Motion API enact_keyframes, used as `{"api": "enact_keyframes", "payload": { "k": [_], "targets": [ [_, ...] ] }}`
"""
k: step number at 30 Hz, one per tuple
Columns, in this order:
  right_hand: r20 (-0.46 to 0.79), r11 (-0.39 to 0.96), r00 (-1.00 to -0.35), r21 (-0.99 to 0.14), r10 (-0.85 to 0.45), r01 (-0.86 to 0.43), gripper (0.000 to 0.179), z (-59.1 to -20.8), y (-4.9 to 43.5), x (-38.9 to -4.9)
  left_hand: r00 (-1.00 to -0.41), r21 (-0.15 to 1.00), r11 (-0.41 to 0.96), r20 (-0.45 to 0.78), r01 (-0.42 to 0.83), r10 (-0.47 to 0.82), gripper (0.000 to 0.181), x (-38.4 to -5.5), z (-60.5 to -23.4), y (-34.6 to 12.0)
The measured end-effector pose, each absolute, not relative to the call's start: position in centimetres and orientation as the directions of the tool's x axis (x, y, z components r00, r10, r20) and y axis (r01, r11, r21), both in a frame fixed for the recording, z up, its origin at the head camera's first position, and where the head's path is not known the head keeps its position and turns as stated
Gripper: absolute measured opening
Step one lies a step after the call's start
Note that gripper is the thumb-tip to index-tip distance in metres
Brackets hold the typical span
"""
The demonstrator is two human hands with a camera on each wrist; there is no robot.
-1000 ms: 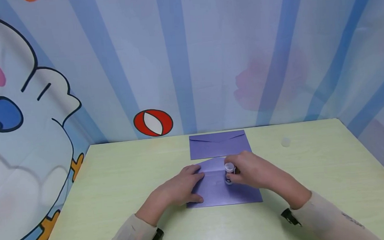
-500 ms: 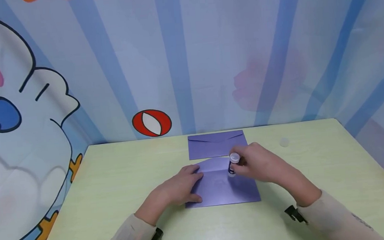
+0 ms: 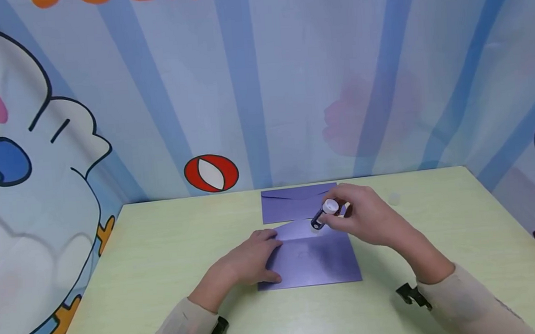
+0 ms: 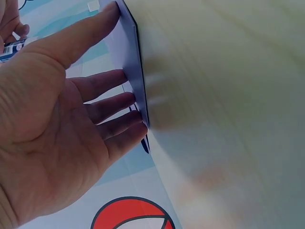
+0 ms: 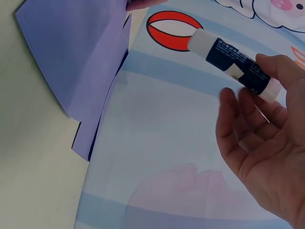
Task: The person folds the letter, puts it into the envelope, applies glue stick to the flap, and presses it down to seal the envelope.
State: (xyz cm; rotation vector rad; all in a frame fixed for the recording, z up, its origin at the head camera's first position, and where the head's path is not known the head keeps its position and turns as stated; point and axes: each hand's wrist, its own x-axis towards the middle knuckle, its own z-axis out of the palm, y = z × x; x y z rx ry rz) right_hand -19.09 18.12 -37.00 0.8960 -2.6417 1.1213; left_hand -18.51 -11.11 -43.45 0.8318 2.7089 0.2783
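Note:
A purple envelope [image 3: 314, 267] lies on the table, its flap [image 3: 292, 231] spread out on the far side. My left hand [image 3: 250, 260] rests on its left edge; in the left wrist view the straight fingertips [image 4: 114, 102] press against the sheet. My right hand [image 3: 371, 215] pinches a glue stick [image 5: 238, 67], dark blue label with white ends, between thumb and fingers. In the head view the stick tilts above the flap, its lower end overlapping it. Behind is a second purple envelope [image 3: 282, 208], its flap folded down, partly covered by the right hand.
A small translucent round piece [image 3: 394, 198] sits on the table to the right, just beyond the right hand. The pale yellow table [image 3: 175, 246] ends at the back against a blue striped cartoon backdrop [image 3: 289, 82].
My right hand has lifted and moved away from me with the glue stick, from the envelope's body to over its flap. The stick has tilted. My left hand stays in place.

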Motion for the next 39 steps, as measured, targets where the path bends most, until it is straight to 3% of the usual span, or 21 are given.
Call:
{"api": "enact_keyframes", "payload": {
  "k": [11, 19, 27, 39],
  "targets": [
    [0.237, 0.39, -0.905, -0.842, -0.352, -0.373, 0.019, -37.8, 18.5, -19.5, -0.799, 0.316, 0.78, -0.099, 0.54, 0.593, 0.08, -19.0, -43.5, -11.8],
    [0.141, 0.117, -0.957, -0.978, -0.255, -0.175, 0.03, -38.3, 18.4, -20.1, -0.848, 0.542, 0.684, 0.112, 0.488, 0.518, 0.07, -19.6, -42.4, -11.6],
    [0.039, -0.113, -0.974, -0.994, -0.223, -0.014, 0.025, -39.0, 16.7, -20.6, -0.918, 0.826, 0.453, 0.179, 0.335, 0.353, 0.061, -19.7, -41.2, -10.3],
    [-0.037, -0.252, -0.974, -0.963, -0.225, 0.095, 0.025, -40.5, 13.9, -21.0, -0.983, 0.991, 0.072, 0.097, 0.109, 0.156, 0.053, -20.3, -40.2, -7.3]
  ]
}}
